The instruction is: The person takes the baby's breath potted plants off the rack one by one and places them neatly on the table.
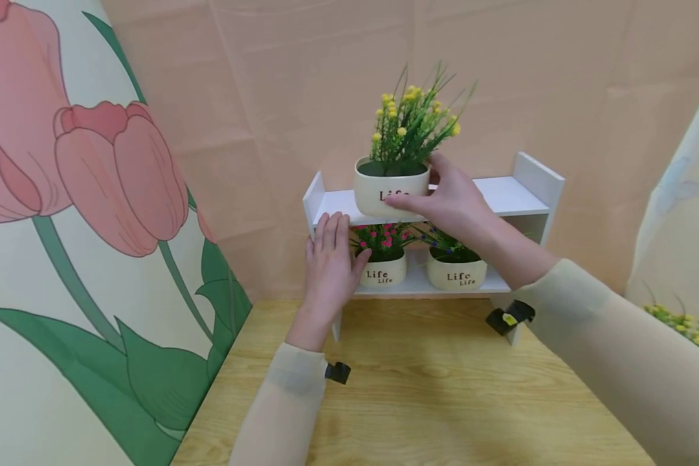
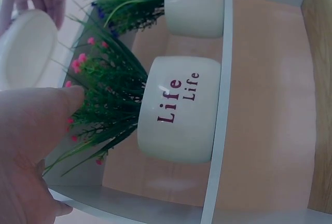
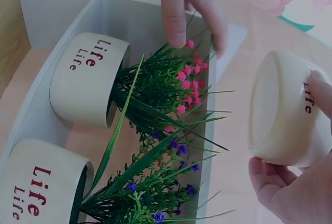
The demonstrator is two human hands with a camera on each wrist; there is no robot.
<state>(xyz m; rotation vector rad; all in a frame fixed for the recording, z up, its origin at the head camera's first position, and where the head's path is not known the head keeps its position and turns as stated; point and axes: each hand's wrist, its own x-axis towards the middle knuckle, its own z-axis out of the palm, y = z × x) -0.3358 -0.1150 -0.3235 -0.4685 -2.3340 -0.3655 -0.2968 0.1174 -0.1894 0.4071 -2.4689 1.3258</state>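
Note:
My right hand (image 1: 457, 197) grips a cream flowerpot (image 1: 368, 192) with yellow flowers, thumb across its front lettering. The pot is over the upper board of a small white shelf (image 1: 503, 194); its pale underside shows in the right wrist view, apart from the board. My left hand (image 1: 332, 262) lies at the shelf's upper left front edge, fingers extended. Below that hand's thumb, a pot with pink flowers (image 2: 179, 110) stands on the lower board. To its right stands a pot with blue flowers (image 3: 44, 182), partly behind my right hand in the head view.
The shelf stands on a wood-grain table (image 1: 419, 388) against a pinkish cloth backdrop (image 1: 314, 84). A tulip-printed panel (image 1: 116, 181) rises on the left. More yellow flowers (image 1: 687, 327) show at the right edge.

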